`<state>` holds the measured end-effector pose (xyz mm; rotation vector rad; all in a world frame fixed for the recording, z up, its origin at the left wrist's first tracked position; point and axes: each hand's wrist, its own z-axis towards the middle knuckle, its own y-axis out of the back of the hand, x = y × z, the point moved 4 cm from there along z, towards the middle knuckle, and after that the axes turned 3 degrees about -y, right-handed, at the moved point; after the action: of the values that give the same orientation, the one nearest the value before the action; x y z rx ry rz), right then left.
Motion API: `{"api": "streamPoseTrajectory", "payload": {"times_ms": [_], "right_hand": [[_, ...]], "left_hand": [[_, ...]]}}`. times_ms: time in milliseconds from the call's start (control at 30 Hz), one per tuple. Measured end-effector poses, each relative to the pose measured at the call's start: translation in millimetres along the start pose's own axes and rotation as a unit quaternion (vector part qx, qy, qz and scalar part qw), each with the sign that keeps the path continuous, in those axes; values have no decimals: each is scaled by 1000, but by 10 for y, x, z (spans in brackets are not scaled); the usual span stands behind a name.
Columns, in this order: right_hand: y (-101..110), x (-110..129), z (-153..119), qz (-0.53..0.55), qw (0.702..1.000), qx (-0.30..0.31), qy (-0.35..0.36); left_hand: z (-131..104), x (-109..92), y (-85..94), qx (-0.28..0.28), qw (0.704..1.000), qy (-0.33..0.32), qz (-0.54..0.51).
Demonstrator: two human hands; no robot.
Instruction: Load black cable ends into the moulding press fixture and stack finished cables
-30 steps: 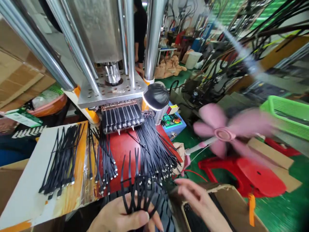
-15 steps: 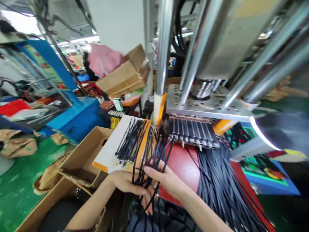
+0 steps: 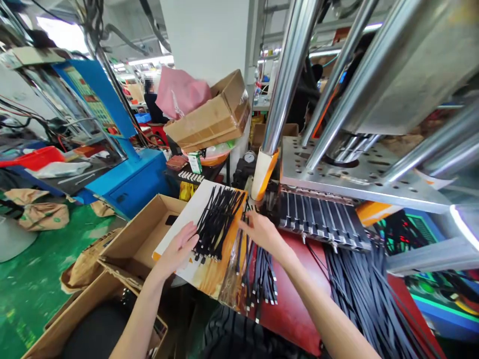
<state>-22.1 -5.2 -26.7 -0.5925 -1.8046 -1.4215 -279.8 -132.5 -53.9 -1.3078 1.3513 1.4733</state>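
Note:
A pile of short black cables [image 3: 215,224] with pale metal ends lies on a white and orange board [image 3: 175,224]. My left hand [image 3: 180,249] is beside the pile's left edge, fingers stretched out and nothing in them. A second bunch of black cables [image 3: 262,279] lies between the board and a red work surface [image 3: 295,309]. Over its upper end is my right hand [image 3: 260,230], fingers apart. Whether its fingertips touch the cables is hard to see.
At right stands a press with metal columns [image 3: 288,80] and a mould [image 3: 322,214] holding a row of black strips. Many long black cables [image 3: 359,299] hang in front of it. Open cardboard boxes [image 3: 130,239] sit at left. A person sits far back.
Both hands have let go of the black cables they were holding together. That bunch now lies right of the board. My left hand has moved left and the view has shifted.

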Motion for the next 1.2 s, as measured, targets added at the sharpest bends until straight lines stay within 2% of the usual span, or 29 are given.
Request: {"api": "streamPoseTrajectory", "payload": {"times_ms": [100,133,200,267,367,467,533,633,733,800,867,967,1067,1200], "right_hand": [[114,-496,-779,-96,995,-20,-35],[108,-634,-1002,-169,984,-32,-47],[19,-832,-1308,-233,970,-23,-61],[-82,-928,-1430,-247,966,-18,-70],[-136,-939,-1412,-236,968,-22,-87],[-108,-871,-1332,-224,969,-33,-102],[-72,-808,-1306,-220,968,-45,-116],[25,-715,-1415,-211,968,-47,-128],[174,-668,-1708,-159,983,11,-85],[309,-702,-1886,-133,989,48,-52],[448,-802,-1933,-144,987,41,-54],[487,-913,-1744,-189,979,-17,-67],[232,-845,-1471,-234,970,-44,-43],[-85,-755,-1330,-277,958,-60,-47]], "left_hand": [[-324,-33,-53,-35,995,-58,70],[-429,-71,-117,-41,993,-69,85],[-594,-165,-348,-1,994,-72,78],[-706,-259,-684,98,994,-50,21],[-830,-337,-1178,243,967,21,-77],[-945,-317,-1469,336,931,91,-109],[-1004,-287,-1537,360,919,113,-118],[-1022,-262,-1579,345,903,151,-206],[-905,-276,-1713,271,856,219,-381],[-769,-293,-1856,204,837,237,-449],[-653,-315,-1994,169,847,225,-451],[-606,-345,-2088,199,882,180,-388],[-710,-335,-1998,255,907,146,-303],[-866,-284,-1774,260,918,146,-260]]}}
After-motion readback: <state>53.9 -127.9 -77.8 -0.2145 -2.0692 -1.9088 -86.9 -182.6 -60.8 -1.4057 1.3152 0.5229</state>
